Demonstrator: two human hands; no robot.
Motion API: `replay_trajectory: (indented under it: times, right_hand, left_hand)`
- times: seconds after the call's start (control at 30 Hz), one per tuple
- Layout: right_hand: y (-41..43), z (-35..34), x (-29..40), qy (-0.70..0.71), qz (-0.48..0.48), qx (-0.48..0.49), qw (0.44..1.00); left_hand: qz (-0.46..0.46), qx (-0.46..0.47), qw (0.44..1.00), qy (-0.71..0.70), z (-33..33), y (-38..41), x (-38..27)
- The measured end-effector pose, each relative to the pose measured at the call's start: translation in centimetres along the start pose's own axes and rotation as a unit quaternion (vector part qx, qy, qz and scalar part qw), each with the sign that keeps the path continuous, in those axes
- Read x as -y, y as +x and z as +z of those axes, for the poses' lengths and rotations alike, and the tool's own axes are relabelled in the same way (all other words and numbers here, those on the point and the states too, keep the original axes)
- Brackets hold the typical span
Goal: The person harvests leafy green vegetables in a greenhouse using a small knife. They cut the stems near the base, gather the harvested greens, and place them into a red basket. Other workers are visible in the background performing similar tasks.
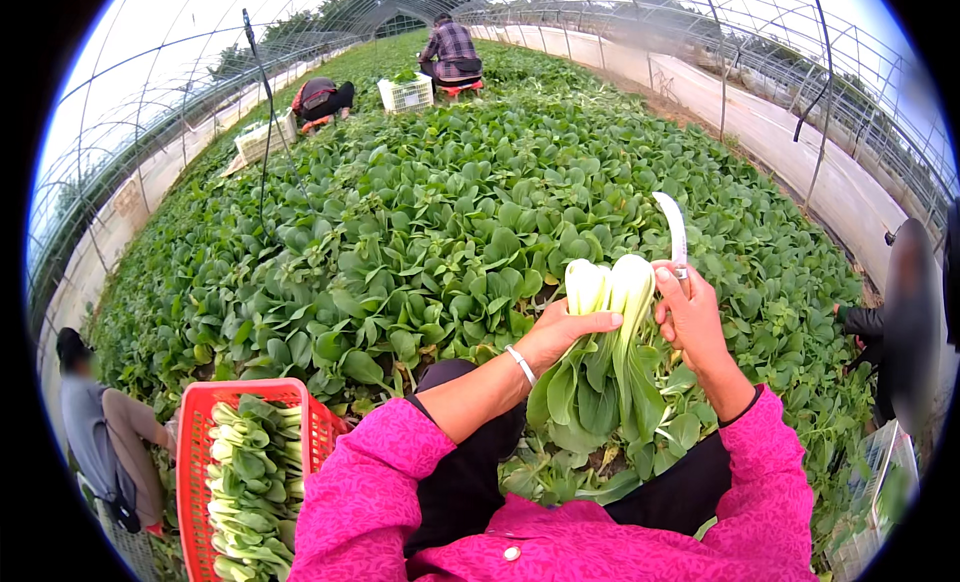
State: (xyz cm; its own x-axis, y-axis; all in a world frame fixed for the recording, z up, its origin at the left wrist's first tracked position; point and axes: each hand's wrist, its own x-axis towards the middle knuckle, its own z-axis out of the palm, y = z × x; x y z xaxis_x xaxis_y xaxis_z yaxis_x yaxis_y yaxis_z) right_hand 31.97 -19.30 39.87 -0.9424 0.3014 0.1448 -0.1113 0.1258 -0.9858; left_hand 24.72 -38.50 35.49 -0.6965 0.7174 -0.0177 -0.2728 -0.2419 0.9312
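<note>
Two heads of bok choy (611, 349) hang leaves down, pale bases up, in my left hand (566, 328), whose thumb lies across the stems. My right hand (686, 308) is closed around the handle of a curved harvesting knife (673, 226). Its blade points up, and the fingertips are beside the right-hand head; whether they touch it I cannot tell. Low on the left, a red plastic basket (244, 389) holds rows of cut bok choy (251, 484). Loose leaves lie on the ground between my knees.
Growing bok choy (450, 207) spreads ahead under a hooped greenhouse frame. Two people crouch or sit further off beside a white crate (406, 94) and another crate (266, 138). More people are at the left and right edges. A thin dark pole (259, 64) stands ahead left.
</note>
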Motion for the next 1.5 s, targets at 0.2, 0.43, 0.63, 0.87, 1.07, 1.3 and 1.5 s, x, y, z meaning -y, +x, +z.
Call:
replay_trajectory:
  times: [0.2, 0.43, 0.63, 0.87, 1.07, 1.3, 1.5]
  right_hand:
    - [2.4, -3.5, -2.8, -0.053, 0.015, -0.030, 0.998]
    - [6.1, -13.0, -9.7, -0.170, 0.099, -0.097, 0.976]
    - [6.0, -22.5, -18.3, -0.208, 0.245, -0.107, 0.941]
    - [6.0, -19.5, -19.9, -0.189, 0.302, -0.100, 0.929]
    - [6.5, -17.7, -18.6, -0.224, 0.284, -0.061, 0.930]
    - [5.8, -17.8, -18.8, -0.204, 0.287, -0.072, 0.933]
    - [3.8, -18.8, -18.2, -0.210, 0.305, -0.095, 0.924]
  left_hand:
    - [0.138, -0.048, 0.975, -0.166, -2.7, -4.2, -3.1]
    - [0.343, -0.174, 0.908, -0.168, -8.2, -16.3, -8.4]
    - [0.372, -0.419, 0.824, -0.090, -13.5, -36.0, -10.5]
    - [0.389, -0.590, 0.705, -0.055, -15.1, -53.3, -10.4]
    - [0.367, -0.605, 0.699, -0.102, -17.4, -56.2, -7.2]
    - [0.313, -0.637, 0.680, -0.183, -27.1, -51.7, -2.1]
    - [0.236, -0.738, 0.630, -0.052, -25.7, -45.9, -3.0]
